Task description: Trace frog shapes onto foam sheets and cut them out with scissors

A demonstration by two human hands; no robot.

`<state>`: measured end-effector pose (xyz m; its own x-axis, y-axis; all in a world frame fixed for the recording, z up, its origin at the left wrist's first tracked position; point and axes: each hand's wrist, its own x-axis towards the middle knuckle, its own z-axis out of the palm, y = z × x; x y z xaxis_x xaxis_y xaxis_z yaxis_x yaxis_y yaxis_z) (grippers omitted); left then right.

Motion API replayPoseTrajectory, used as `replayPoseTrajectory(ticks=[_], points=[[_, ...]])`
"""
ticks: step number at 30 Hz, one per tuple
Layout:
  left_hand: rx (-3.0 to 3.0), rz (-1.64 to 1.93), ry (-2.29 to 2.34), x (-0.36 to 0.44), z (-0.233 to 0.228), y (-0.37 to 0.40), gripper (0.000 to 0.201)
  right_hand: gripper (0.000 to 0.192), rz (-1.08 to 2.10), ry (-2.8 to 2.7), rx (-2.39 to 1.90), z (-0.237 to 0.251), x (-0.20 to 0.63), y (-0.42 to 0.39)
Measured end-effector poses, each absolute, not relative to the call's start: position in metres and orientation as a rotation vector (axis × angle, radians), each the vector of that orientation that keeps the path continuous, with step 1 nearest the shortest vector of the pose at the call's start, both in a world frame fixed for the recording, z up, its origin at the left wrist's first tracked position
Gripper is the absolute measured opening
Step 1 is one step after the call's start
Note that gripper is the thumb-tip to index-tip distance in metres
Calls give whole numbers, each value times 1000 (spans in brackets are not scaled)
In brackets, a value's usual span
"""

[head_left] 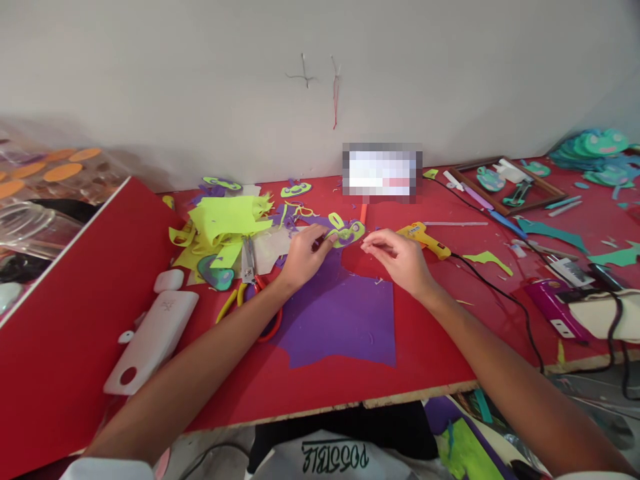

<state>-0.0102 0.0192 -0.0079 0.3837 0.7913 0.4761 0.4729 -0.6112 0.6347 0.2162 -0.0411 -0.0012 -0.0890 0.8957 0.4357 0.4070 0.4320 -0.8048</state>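
Note:
My left hand (304, 255) presses on the left edge of a small yellow-green and purple foam cutout (346, 233) lying on the red table (430, 347). My right hand (397, 259) hovers just right of the cutout, fingers curled and pinched together, with nothing clearly in them. A large purple foam sheet (345, 313) lies under and in front of both hands. A yellow glue gun (424, 238) rests just behind my right hand.
A pile of yellow-green foam scraps (220, 227) and scissors (250, 273) lie at left, beside a white case (153, 337). A black cable (505, 297) runs right. A wooden frame (510, 183), teal cutouts (597, 153) and a magenta tool (555, 307) are at right.

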Motion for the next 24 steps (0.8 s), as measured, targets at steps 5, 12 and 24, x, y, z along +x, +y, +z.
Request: replayPoseTrajectory(ticks=[5, 12, 24], points=[[2249, 1100, 1092, -10, -8, 19, 42, 12, 648, -1697, -1112, 2, 217, -42], [2247, 1104, 1086, -10, -8, 19, 43, 15, 696, -1692, -1087, -2, 218, -41], [2258, 1105, 1093, -10, -7, 19, 41, 12, 707, -1736, -1057, -2, 218, -41]])
